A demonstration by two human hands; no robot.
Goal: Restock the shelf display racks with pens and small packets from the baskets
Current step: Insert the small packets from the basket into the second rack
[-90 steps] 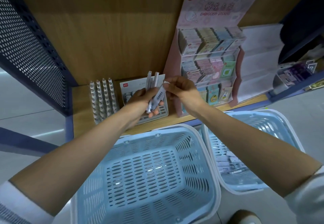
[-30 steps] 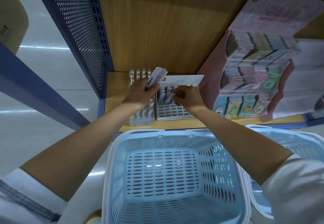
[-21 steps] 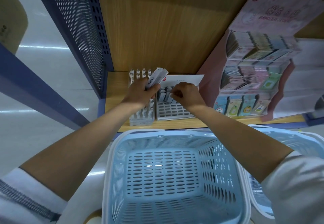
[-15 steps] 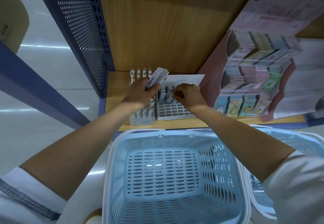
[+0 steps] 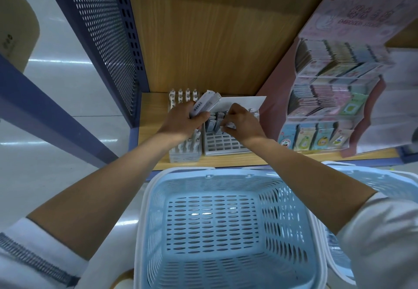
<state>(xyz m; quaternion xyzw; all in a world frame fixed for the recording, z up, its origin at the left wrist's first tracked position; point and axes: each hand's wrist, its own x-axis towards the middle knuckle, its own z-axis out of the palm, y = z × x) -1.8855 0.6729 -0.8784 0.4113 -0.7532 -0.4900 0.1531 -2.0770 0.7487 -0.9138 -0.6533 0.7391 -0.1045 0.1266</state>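
Two bare forearms reach forward over the blue basket [image 5: 282,220] to the wooden shelf [image 5: 153,110], with white sleeves bunched near the elbows. The left hand [image 5: 183,119] is turned back-up, with the wrist nearly straight. Its fingers and thumb are curled round a bundle of packets [image 5: 207,103]. These are narrow and white, and their long axis slants up and to the right, away from the person. The free ends stick out past the thumb, and a barcode shows on the nearest one. The bundle hangs above the gap between the pen rack [image 5: 185,153] and the slotted rack [image 5: 222,144].

The right hand [image 5: 243,122] sits just beside the left, knuckles up and wrist bent slightly inward, over the rear rows of the slotted rack. Its fingers are drawn together and pinch a small packet [image 5: 229,125] at the tips. This one is pale and blurred, so I cannot tell which way it points. More packets stand upright in the rear cells of that rack, just left of the hand, with their long axes vertical.

The pen rack stands touching or nearly touching the slotted rack's left side, its pens upright in rows. A pink sticker display [image 5: 328,89] leans at the right of the shelf, and a second basket [image 5: 384,181] sits beside the first
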